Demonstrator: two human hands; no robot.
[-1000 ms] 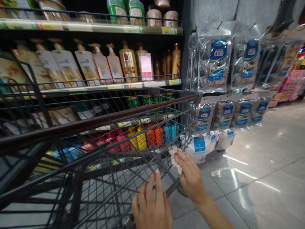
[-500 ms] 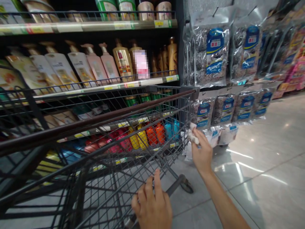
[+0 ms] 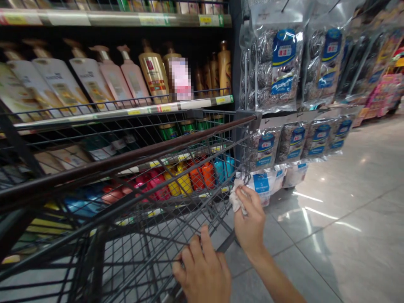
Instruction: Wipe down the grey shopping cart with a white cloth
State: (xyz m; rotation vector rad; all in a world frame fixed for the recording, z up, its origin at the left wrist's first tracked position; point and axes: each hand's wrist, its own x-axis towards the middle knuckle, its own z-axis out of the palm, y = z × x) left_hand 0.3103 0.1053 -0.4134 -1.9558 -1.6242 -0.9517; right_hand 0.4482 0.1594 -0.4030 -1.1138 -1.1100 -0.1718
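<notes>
Head view shows a shelf unit point(image 3: 107, 18) whose middle tier holds pump bottles, two of them pink point(image 3: 115, 78); its lower tier, seen through wire, holds two yellow bottles point(image 3: 183, 179), two orange bottles point(image 3: 197, 173) and two blue bottles point(image 3: 224, 168). Before it stands a shopping cart point(image 3: 202, 135), a dark wire basket with a brown rail. Beside the shelves hang clear packs of metal scourers, two large in front above point(image 3: 284, 63), four smaller below point(image 3: 320, 139). Two hands reach toward the cart's side. The left hand point(image 3: 203, 269) has its index finger extended and the others curled; whether it touches the wire I cannot tell. The right hand point(image 3: 251, 223) pinches one crumpled white wad point(image 3: 236, 200) between its fingers, at the cart's far lower corner. Half a second ago that hand and wad were higher and farther right; the left hand has barely moved.
</notes>
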